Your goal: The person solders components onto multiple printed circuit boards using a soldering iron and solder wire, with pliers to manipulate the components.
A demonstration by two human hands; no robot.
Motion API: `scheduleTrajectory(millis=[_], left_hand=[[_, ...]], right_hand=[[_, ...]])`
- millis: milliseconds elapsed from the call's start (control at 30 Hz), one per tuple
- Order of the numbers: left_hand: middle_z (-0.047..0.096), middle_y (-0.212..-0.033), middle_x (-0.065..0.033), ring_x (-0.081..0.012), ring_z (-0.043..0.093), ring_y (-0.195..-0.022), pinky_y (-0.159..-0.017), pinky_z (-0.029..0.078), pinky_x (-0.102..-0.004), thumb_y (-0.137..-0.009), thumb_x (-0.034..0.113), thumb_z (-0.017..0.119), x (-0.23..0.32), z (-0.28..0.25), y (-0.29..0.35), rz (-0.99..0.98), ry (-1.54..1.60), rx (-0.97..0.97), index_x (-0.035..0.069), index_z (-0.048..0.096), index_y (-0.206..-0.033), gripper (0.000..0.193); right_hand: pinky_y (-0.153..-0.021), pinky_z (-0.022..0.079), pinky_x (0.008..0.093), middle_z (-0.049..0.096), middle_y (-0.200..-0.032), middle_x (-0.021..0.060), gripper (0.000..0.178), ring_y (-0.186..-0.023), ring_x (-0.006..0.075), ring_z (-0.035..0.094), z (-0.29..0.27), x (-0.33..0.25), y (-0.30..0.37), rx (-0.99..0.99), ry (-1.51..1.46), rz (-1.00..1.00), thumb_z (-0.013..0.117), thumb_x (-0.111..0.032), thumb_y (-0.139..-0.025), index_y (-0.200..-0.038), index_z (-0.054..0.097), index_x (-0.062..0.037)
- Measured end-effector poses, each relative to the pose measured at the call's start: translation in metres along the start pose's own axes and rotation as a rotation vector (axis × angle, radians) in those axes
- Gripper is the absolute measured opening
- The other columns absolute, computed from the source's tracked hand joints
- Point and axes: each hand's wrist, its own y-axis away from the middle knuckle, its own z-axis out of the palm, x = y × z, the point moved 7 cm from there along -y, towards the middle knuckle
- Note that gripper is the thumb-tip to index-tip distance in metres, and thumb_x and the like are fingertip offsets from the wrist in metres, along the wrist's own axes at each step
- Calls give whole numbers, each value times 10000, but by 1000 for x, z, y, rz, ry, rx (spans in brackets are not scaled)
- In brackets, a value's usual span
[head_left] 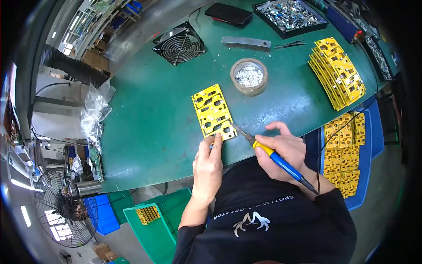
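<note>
Right now the right hand (285, 152) grips a soldering iron (272, 155), tip at the yellow circuit board's (213, 112) near edge, where the left hand (207, 165) pinches solder wire

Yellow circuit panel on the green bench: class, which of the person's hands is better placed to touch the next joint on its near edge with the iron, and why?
The right hand, probably. It already grips the soldering iron, its tip at the yellow circuit panel's near corner. The left hand only pinches something small at the same edge.
</note>
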Motion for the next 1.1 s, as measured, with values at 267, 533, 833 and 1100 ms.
scheduleTrajectory(millis=[267, 533, 833, 1100], left_hand=[[664, -1117, -158, -342, 729, -890, -713, 611, -426, -889, -64, 715, 11, 1, -2, 5, 62, 70, -6, 700, -1248, 364], [687, -989, -99, -167, 609, -652, -558, 482, -278, -861, -29, 818, 21, -18, -1, -62, 348, 182, 5, 722, -980, 156], [593, -1097, -31, -11, 494, -748, -628, 386, -171, -955, -60, 717, -28, -6, 17, -396, 1061, 37, -42, 686, -944, 37], [601, -1061, -48, -45, 486, -757, -659, 380, -201, -971, -55, 686, -34, -6, 20, -412, 1089, 50, -44, 667, -929, 48]], right_hand=[[-923, 548, 435, 773, -849, 115, 306, -721, 225, 739, -22, 31, -14, 143, 258, 73, 824, -45, -843, -1139, 763, -3], [-918, 547, 429, 774, -931, 114, 353, -804, 239, 744, -1, 26, -5, 41, 187, -4, 811, -76, -883, -1228, 742, -46], [-1159, 365, 572, 621, -1270, 255, 887, -1288, 421, 558, 49, 11, 6, -266, 237, 19, 838, -399, -836, -1528, 455, 3], [-1161, 430, 577, 663, -1225, 263, 771, -1228, 441, 624, 27, 9, -4, -137, 169, -15, 869, -215, -774, -1439, 558, 23]])
